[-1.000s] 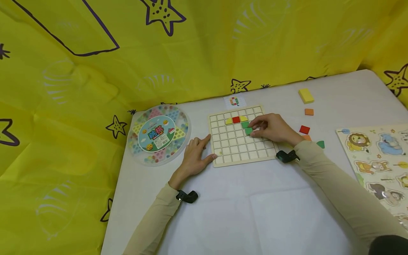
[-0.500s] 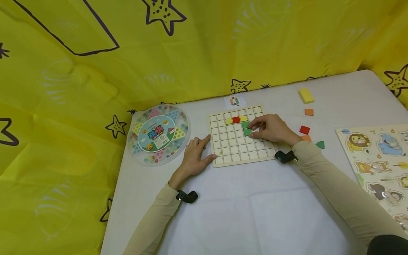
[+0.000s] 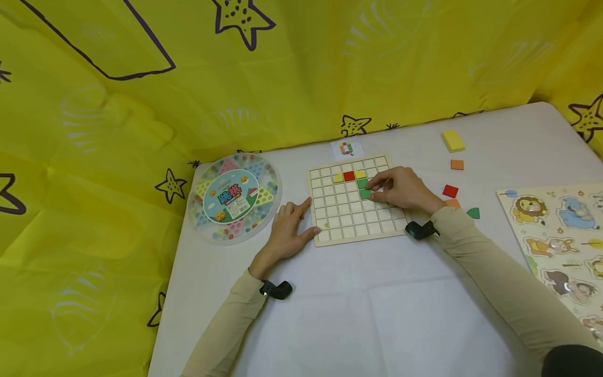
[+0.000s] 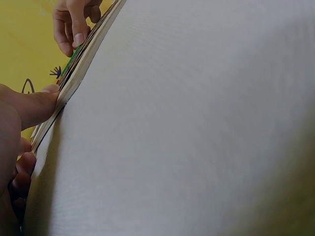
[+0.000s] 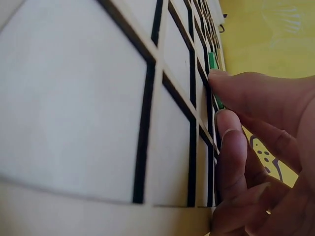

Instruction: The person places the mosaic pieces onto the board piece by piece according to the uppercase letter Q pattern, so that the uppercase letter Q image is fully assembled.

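A square wooden grid board (image 3: 339, 241) lies on the table in front of the person. In the head view, a red tile (image 3: 348, 176) lies on it between two yellow tiles, with a green tile (image 3: 362, 184) just below the right yellow one. My right hand (image 3: 400, 188) pinches a second green tile (image 3: 365, 194) directly below that, partly hidden by the fingertips; the right wrist view shows the thumb at this tile's green edge (image 5: 220, 101). My left hand (image 3: 287, 230) rests at the board's left edge, index finger extended, thumb on the lower left corner.
Right of the board lie a yellow block (image 3: 453, 141), an orange tile (image 3: 457, 165), a red tile (image 3: 450, 191), another orange tile (image 3: 453, 203) and a green rounded piece (image 3: 473, 213). A pattern card (image 3: 336, 151) lies behind. A round game box (image 3: 231, 196) and an animal puzzle (image 3: 560, 220) flank it.
My right hand has shifted very slightly left with the second green tile, which now lines up more closely below the first. My left hand stays on the board's edge.
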`<state>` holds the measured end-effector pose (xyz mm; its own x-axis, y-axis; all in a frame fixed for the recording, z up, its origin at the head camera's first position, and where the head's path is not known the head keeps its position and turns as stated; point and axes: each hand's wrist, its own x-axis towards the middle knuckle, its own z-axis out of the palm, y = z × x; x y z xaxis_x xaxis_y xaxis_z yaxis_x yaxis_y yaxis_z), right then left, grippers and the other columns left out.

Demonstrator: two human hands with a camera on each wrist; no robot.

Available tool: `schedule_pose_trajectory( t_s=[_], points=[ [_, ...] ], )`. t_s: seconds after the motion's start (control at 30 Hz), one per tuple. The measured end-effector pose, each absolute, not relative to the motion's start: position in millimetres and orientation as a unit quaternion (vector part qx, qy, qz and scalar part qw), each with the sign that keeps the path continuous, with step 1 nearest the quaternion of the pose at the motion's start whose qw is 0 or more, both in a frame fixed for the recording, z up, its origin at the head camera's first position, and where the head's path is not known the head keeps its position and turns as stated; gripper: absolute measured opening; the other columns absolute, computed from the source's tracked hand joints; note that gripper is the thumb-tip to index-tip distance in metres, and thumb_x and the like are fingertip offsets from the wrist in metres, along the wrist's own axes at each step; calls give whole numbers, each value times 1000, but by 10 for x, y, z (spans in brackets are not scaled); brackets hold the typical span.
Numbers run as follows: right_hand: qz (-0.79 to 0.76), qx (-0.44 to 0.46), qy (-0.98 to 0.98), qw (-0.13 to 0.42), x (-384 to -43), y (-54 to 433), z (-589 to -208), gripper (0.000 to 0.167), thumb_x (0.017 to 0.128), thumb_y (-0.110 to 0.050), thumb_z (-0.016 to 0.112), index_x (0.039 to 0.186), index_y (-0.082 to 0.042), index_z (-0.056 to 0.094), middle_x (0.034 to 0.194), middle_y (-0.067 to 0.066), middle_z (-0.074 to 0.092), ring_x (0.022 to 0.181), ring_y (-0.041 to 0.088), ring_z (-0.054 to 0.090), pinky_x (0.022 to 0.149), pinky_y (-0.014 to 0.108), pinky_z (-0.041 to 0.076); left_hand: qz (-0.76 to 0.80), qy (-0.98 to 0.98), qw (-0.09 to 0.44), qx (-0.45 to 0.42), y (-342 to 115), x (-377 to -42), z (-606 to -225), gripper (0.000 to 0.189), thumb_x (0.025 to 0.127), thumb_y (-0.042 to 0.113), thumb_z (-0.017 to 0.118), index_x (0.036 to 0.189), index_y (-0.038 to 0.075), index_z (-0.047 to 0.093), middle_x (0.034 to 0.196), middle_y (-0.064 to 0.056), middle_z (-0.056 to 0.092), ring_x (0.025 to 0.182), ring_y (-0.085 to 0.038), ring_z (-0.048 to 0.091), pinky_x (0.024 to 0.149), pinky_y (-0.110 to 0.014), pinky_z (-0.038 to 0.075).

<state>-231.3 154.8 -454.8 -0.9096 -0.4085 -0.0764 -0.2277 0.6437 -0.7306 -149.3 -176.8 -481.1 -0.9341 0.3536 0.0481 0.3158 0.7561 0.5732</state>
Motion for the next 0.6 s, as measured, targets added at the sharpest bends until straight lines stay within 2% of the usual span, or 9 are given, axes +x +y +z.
schedule_pose_trajectory(
  t_s=[0.6],
  points=[
    [-397,-177,891,132,-2342,1564,-4538,24,92,-22,85,111,-8,82,104,9,79,88,20,62,75,28,45,293,938,32,181,-1775,-1490,-4807,80,96,35,78,163,9,43,101,-7,49,92,-22,37,82,-35,27]
  ],
)
